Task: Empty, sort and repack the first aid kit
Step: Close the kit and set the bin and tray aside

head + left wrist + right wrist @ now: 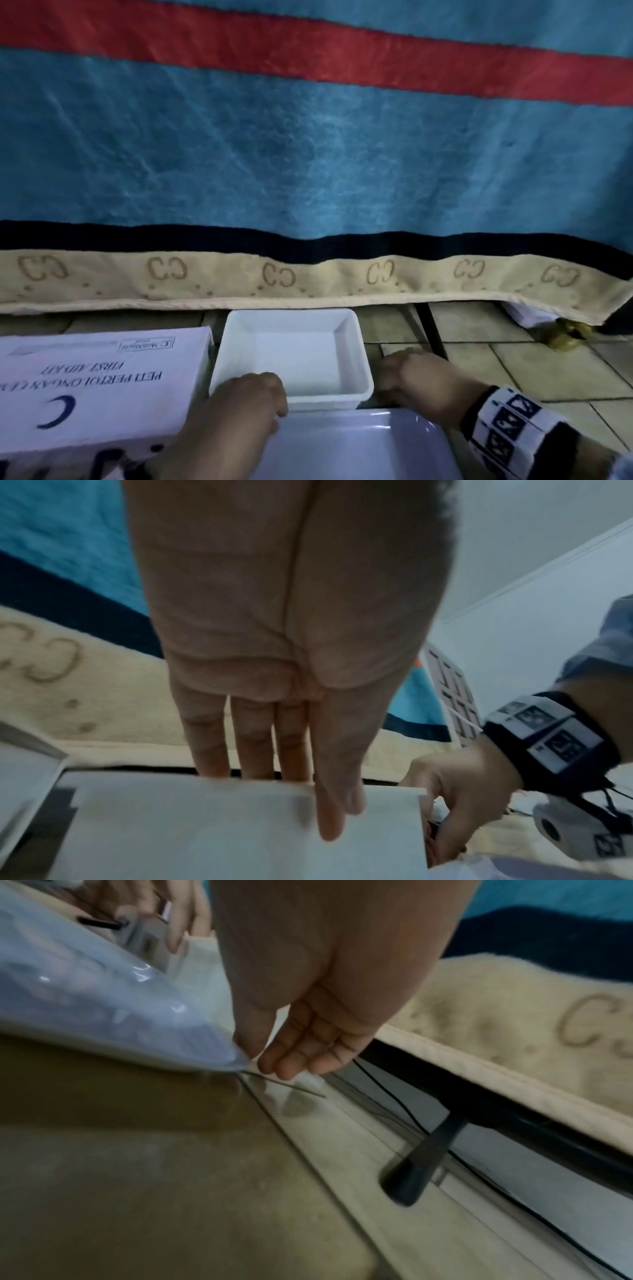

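On the tiled floor stands an empty white tray (pixel 239 346), with the shut white first aid kit box (pixel 96 383) lying to its left. A larger lilac tray (pixel 342 448) sits in front of it, nearest me. My left hand (pixel 253 397) grips the white tray's near-left rim. In the left wrist view the fingers (pixel 209 750) go over the rim and the thumb lies on the outer wall (pixel 205 831). My right hand (pixel 411 377) rests beside the tray's right wall, its fingers (pixel 291 1064) loosely curled near the floor and holding nothing.
A blue blanket (pixel 308 154) with a red stripe and a beige border hangs down just behind the trays. A black bed leg (pixel 433 329) stands to the right of the white tray. Bare floor tiles (pixel 548 370) lie to the right, and a yellowish object (pixel 565 337) sits under the blanket's edge.
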`<action>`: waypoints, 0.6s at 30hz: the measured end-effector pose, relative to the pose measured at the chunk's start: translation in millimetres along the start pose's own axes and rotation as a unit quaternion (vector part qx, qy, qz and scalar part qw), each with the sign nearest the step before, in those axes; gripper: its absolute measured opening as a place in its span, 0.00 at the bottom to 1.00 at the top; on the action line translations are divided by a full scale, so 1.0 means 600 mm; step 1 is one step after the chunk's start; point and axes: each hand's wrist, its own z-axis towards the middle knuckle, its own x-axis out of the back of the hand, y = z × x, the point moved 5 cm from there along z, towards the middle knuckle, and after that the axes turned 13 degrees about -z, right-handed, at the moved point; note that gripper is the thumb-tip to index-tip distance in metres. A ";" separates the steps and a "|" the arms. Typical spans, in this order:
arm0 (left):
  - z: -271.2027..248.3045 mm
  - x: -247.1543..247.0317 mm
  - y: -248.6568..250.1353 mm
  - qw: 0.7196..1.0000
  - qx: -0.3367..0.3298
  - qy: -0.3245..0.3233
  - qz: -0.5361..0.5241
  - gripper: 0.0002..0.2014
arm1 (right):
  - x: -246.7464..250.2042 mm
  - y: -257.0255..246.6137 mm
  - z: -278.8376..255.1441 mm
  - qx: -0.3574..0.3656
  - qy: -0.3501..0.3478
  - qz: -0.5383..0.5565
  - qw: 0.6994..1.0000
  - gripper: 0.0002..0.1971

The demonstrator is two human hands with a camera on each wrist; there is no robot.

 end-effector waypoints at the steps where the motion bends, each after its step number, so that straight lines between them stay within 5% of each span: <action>1: 0.001 0.018 0.006 0.999 0.017 0.031 -0.035 0.06 | -0.008 0.001 0.003 0.006 0.012 -0.032 0.999 0.07; 5: -0.014 0.042 0.026 0.992 -0.026 0.089 -0.086 0.12 | -0.014 0.005 0.017 0.029 0.087 -0.084 0.992 0.14; 11: -0.006 0.110 0.035 0.962 0.024 0.247 -0.109 0.11 | 0.033 0.054 -0.024 0.015 0.220 0.197 0.955 0.07; 16: 0.010 0.124 0.025 0.948 0.050 0.267 -0.163 0.18 | 0.040 0.110 -0.104 -0.018 0.200 0.449 0.870 0.16; 18: 0.014 0.106 0.029 0.954 0.053 0.234 -0.178 0.17 | 0.038 0.137 -0.139 -0.018 0.219 0.557 0.801 0.16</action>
